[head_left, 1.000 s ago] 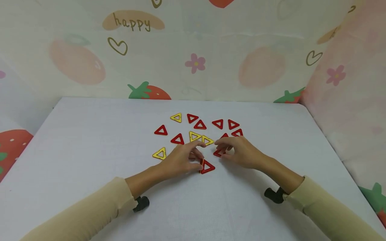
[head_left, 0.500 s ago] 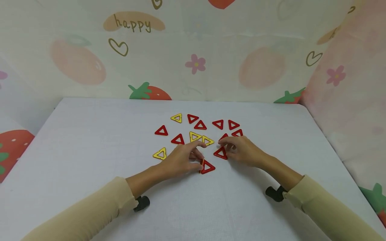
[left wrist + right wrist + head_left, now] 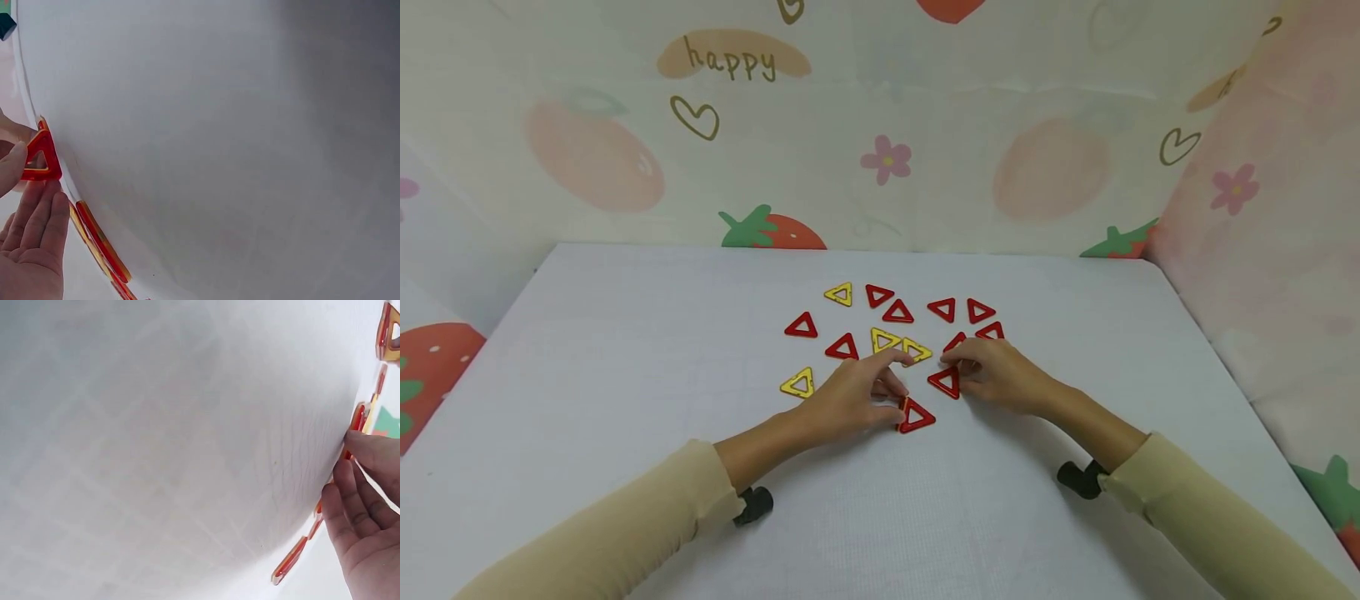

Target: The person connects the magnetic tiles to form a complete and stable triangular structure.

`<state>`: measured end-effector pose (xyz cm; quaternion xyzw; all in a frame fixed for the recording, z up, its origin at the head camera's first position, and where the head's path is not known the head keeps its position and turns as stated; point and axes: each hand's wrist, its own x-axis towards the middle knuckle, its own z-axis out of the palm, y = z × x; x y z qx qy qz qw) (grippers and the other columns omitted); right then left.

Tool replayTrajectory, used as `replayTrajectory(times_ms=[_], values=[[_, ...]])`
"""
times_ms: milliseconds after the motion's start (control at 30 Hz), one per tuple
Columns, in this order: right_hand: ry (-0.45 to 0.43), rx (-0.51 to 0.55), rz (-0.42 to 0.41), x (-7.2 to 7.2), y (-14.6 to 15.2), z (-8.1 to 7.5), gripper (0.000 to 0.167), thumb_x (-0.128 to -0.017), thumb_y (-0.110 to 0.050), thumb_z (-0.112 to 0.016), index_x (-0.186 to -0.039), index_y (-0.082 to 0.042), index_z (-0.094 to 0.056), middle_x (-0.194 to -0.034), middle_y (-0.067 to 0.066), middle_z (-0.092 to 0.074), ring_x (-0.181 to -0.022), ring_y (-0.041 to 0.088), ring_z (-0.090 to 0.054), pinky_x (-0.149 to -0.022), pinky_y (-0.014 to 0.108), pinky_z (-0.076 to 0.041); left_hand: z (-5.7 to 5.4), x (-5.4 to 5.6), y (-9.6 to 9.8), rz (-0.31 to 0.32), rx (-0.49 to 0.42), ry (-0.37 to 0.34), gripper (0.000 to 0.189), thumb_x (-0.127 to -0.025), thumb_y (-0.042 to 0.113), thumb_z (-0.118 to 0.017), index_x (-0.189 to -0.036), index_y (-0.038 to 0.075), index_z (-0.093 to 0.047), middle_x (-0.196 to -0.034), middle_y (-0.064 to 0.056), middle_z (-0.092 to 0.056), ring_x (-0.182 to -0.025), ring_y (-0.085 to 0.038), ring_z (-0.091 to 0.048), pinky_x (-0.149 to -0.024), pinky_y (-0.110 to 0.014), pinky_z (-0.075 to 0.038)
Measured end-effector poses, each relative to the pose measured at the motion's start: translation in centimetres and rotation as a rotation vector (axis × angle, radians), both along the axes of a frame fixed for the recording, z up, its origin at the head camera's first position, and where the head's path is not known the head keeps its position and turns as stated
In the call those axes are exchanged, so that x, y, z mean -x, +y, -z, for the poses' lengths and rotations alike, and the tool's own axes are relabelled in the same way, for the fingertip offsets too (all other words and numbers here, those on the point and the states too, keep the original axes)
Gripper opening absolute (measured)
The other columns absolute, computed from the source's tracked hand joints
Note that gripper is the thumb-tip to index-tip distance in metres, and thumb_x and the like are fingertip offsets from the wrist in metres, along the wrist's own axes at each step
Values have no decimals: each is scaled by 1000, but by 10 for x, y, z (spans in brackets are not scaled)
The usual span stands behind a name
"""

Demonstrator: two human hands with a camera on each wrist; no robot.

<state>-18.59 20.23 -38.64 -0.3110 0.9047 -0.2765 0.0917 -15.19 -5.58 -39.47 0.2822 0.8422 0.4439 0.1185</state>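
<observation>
My left hand (image 3: 853,392) pinches an upright red triangle tile (image 3: 47,164) by its edge with the thumb and fingers. Beside this tile, to its right, a flat red triangle tile (image 3: 917,416) lies on the table. My right hand (image 3: 1003,375) grips the right edge of another red triangle tile (image 3: 357,419) between thumb and fingertips, close over the table. Two yellow triangle tiles (image 3: 916,351) lie side by side just beyond both hands. Part of one is hidden behind the left hand's fingers.
More red triangle tiles (image 3: 942,309) and a yellow triangle tile (image 3: 838,293) lie scattered toward the back of the white table (image 3: 625,350). Another yellow triangle tile (image 3: 798,382) lies left of the left hand. A printed cloth (image 3: 947,100) hangs behind the table.
My right hand's fingers have drawn back to the right edge of the red tile, uncovering it. That tile has then shifted slightly left. The left hand holds still.
</observation>
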Motion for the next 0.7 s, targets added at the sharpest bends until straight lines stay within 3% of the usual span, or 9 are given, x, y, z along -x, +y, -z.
replayTrajectory(times_ms=[700], values=[[-2, -21, -48, -2, -9, 0, 37, -86, 1, -73, -122, -3, -68, -116, 6, -70, -105, 22, -63, -92, 38, -55, -2, 0, 1, 3, 6, -26, 70, -84, 4, -78, -145, 9, -43, -100, -1, -72, -98, -11, -69, -92, -28, -54]])
